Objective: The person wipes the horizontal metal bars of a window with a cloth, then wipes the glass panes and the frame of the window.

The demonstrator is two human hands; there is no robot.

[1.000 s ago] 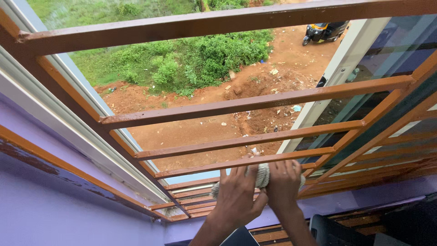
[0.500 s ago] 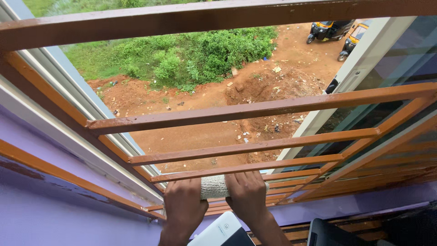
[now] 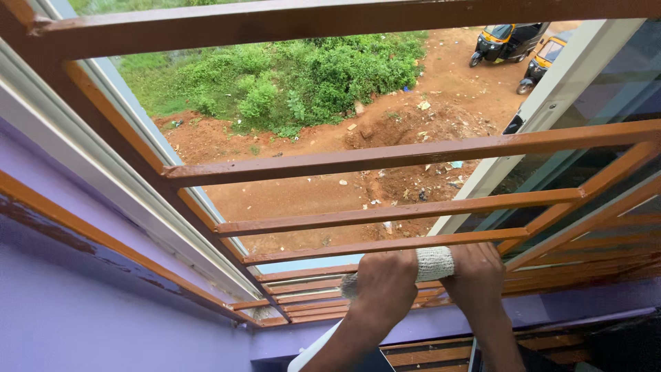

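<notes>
Head view: two hands (image 3: pixel 427 286), one cloth (image 3: pixel 434 263)

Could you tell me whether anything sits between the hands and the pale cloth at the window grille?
Nothing visible does: the left hand and right hand both grip the cloth, which is against a brown bar.

View: I have one head camera only.
Position: close behind the window grille (image 3: pixel 413 155), inside the room.
Facing: outward and down, through the grille to the ground.
</notes>
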